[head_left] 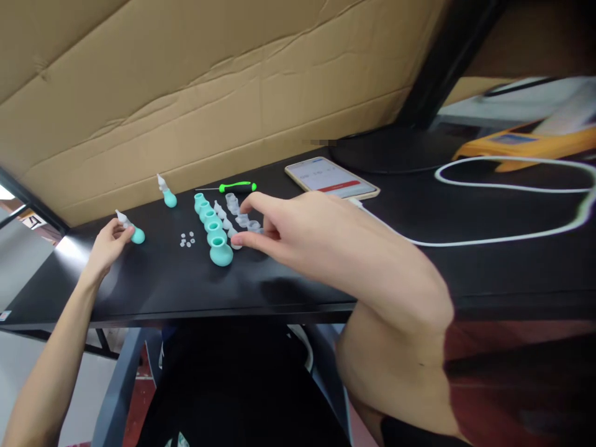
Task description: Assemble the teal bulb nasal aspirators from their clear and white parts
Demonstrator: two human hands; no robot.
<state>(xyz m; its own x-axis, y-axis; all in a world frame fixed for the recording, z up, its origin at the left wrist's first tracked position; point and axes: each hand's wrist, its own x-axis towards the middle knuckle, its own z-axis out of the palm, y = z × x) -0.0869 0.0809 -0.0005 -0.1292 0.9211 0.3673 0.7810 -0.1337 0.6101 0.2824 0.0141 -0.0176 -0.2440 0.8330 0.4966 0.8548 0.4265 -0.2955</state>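
At the left, my left hand [108, 243] has its fingers closed around a teal bulb syringe [138, 235] with a whitish nozzle. Another assembled bulb syringe [170, 197] lies farther back. My right hand [279, 226] reaches over the small plastic parts, thumb and forefinger apart and nothing visible between them. Under and beside those fingers is a row of clear plastic cups [242, 220], partly hidden. White pointed nozzles [222, 214] line up to their left. A row of open teal bulbs [220, 253] runs alongside. Several tiny clear discs [187, 239] are scattered between my hands.
A green-handled screwdriver [237, 186] rests behind the parts. A phone [330, 177] with a lit screen lies farther right, a white cable [447, 244] looping beside it. Cardboard [223, 93] walls the back of the black table [158, 285]. A yellow device [516, 143] is at right.
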